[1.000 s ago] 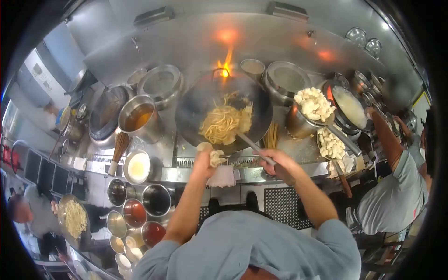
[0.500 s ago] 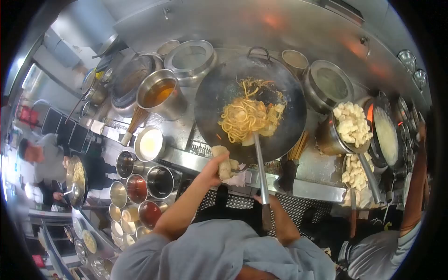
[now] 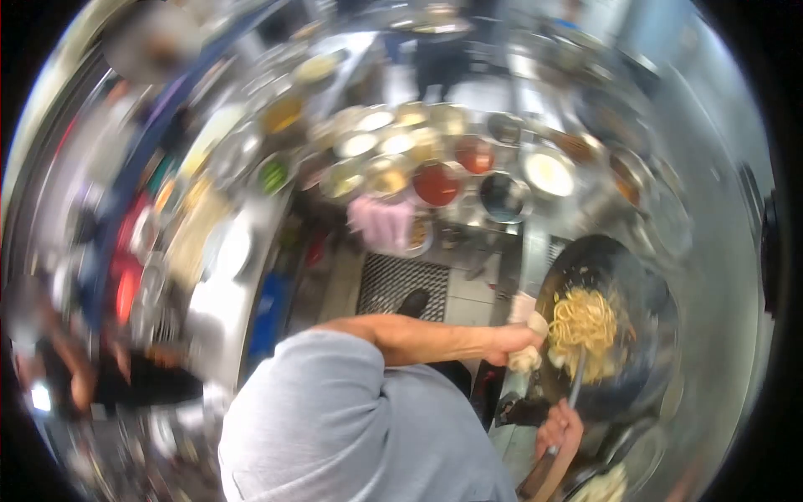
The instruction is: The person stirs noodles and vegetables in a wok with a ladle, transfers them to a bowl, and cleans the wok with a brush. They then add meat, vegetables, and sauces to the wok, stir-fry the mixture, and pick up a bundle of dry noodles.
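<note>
My left hand (image 3: 510, 341) is closed around a bunched beige cloth (image 3: 525, 360) right at the near rim of a dark wok (image 3: 644, 335). Thick yellow noodles (image 3: 585, 322) with paler pieces lie in the wok. My right hand (image 3: 560, 428) grips the long metal handle of a wok utensil (image 3: 577, 381); its head is hidden among the noodles. A folded pinkish cloth (image 3: 524, 306) lies by the wok rim beside my left hand.
Metal pots of red sauce (image 3: 437, 184) and dark liquid (image 3: 503, 197) stand with other containers beyond my left arm. A pink cloth (image 3: 382, 222) hangs there. Another counter (image 3: 222, 305) runs at left, with a person (image 3: 75, 360) near it. Perforated matting (image 3: 401, 280) covers part of the floor.
My view has swung sharply left, blurring much of the scene, so the wok now appears at right. My left hand keeps the cloth, and my right hand keeps the utensil in the noodles.
</note>
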Demonstrator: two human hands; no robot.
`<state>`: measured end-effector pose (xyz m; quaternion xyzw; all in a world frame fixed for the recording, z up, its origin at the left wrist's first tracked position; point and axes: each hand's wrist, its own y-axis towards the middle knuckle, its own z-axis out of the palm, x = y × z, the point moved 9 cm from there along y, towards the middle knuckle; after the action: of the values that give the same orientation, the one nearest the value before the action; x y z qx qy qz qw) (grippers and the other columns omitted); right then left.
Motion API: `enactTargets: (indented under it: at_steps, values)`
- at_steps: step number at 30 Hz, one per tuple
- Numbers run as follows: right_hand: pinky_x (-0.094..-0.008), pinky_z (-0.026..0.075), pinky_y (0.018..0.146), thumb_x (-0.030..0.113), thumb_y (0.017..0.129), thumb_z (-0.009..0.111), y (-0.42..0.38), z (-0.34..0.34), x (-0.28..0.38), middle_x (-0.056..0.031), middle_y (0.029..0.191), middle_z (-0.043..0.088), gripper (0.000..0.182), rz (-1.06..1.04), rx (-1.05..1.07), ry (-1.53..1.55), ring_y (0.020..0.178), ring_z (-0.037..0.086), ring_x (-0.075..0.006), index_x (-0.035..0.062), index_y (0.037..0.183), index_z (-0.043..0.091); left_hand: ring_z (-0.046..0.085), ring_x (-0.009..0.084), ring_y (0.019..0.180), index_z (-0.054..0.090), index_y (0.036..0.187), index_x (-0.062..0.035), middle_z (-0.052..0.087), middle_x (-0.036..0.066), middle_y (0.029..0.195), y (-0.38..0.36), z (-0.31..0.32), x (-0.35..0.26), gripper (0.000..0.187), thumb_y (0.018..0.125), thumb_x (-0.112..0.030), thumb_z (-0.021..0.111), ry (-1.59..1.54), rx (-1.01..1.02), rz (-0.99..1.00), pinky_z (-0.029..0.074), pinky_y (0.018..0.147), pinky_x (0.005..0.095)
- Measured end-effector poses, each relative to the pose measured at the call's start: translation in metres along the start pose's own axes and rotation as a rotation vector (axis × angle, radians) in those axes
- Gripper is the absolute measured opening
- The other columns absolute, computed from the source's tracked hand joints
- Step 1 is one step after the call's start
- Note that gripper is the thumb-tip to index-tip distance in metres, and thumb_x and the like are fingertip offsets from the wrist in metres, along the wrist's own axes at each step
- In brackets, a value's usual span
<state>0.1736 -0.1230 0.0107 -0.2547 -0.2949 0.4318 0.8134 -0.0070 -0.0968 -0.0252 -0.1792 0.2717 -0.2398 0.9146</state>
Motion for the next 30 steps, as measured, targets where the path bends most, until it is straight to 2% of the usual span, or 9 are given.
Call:
enactTargets:
  at_steps: [3, 6, 8, 10, 14, 20, 25, 30]
  values:
    - [-0.0302, 0.035, 0.029, 0.013, 0.098, 0.041, -0.013, 0.024, -0.033, 0.0008, 0.063, 0.044, 0.019, 0.138, -0.044, -0.179, 0.032, 0.034, -0.0100, 0.0060, 0.112, 0.051, 0.064, 0.0225, 0.066, 0.051, 0.105, -0.0017, 0.061, 0.010, 0.079, -0.089, -0.037, -0.002, 0.027, 0.078, -0.005, 0.055, -0.096, -0.128, 0.111, 0.055, 0.053, 0.0378]
    - [-0.0293, 0.029, 0.028, 0.013, 0.096, 0.045, -0.007, 0.064, -0.074, 0.0021, 0.059, 0.039, 0.013, 0.355, 0.104, -0.457, 0.031, 0.031, -0.0095, 0.0100, 0.108, 0.051, 0.066, 0.0242, 0.073, 0.041, 0.124, -0.0051, 0.060, 0.015, 0.090, -0.185, -0.068, 0.007, 0.050, 0.077, -0.003, 0.057, -0.095, -0.316, 0.271, 0.058, 0.056, 0.0402]
    - [-0.0301, 0.029, 0.028, 0.008, 0.094, 0.045, 0.006, 0.087, -0.108, -0.0003, 0.059, 0.039, 0.016, 0.478, 0.191, -0.548, 0.031, 0.031, -0.0105, 0.0081, 0.108, 0.051, 0.066, 0.0254, 0.077, 0.030, 0.132, -0.0075, 0.058, 0.017, 0.097, -0.253, -0.082, 0.018, 0.062, 0.077, -0.002, 0.057, -0.102, -0.467, 0.345, 0.060, 0.057, 0.0423]
    - [-0.0299, 0.028, 0.028, 0.007, 0.094, 0.045, 0.023, 0.114, -0.145, -0.0007, 0.059, 0.039, 0.016, 0.600, 0.300, -0.682, 0.031, 0.031, -0.0110, 0.0075, 0.109, 0.051, 0.066, 0.0259, 0.077, 0.027, 0.133, -0.0069, 0.058, 0.018, 0.098, -0.312, -0.096, 0.038, 0.063, 0.078, -0.002, 0.057, -0.169, -0.647, 0.435, 0.060, 0.056, 0.0440]
    - [-0.0294, 0.028, 0.029, 0.006, 0.094, 0.048, 0.052, 0.167, -0.226, -0.0003, 0.060, 0.039, 0.016, 0.879, 0.482, -0.824, 0.032, 0.032, -0.0099, 0.0073, 0.109, 0.052, 0.066, 0.0259, 0.077, 0.030, 0.132, -0.0060, 0.059, 0.019, 0.096, -0.393, -0.126, 0.094, 0.062, 0.076, -0.001, 0.056, -0.397, -0.881, 0.728, 0.060, 0.057, 0.0429]
    - [-0.0276, 0.031, 0.030, 0.007, 0.094, 0.051, 0.062, 0.234, -0.351, 0.0014, 0.061, 0.039, 0.011, 1.281, 0.648, -0.965, 0.033, 0.033, -0.0080, 0.0078, 0.104, 0.052, 0.064, 0.0277, 0.080, 0.037, 0.123, -0.0008, 0.058, 0.017, 0.095, -0.468, -0.135, 0.153, 0.046, 0.079, -0.002, 0.052, -0.742, -1.059, 1.109, 0.058, 0.061, 0.0431]
    - [-0.0253, 0.032, 0.032, 0.006, 0.093, 0.051, 0.057, 0.280, -0.426, 0.0025, 0.061, 0.039, 0.006, 1.401, 0.699, -1.205, 0.033, 0.035, -0.0055, 0.0078, 0.098, 0.050, 0.063, 0.0264, 0.079, 0.046, 0.114, 0.0005, 0.058, 0.015, 0.094, -0.507, -0.141, 0.175, 0.037, 0.077, -0.003, 0.052, -0.894, -1.277, 1.324, 0.055, 0.065, 0.0398]
    - [-0.0254, 0.031, 0.031, 0.005, 0.092, 0.051, 0.079, 0.318, -0.475, 0.0031, 0.061, 0.039, 0.004, 1.505, 0.775, -1.348, 0.033, 0.034, -0.0054, 0.0072, 0.095, 0.049, 0.064, 0.0276, 0.081, 0.044, 0.118, 0.0020, 0.059, 0.016, 0.096, -0.504, -0.145, 0.177, 0.043, 0.076, -0.006, 0.053, -1.032, -1.445, 1.439, 0.055, 0.067, 0.0397]
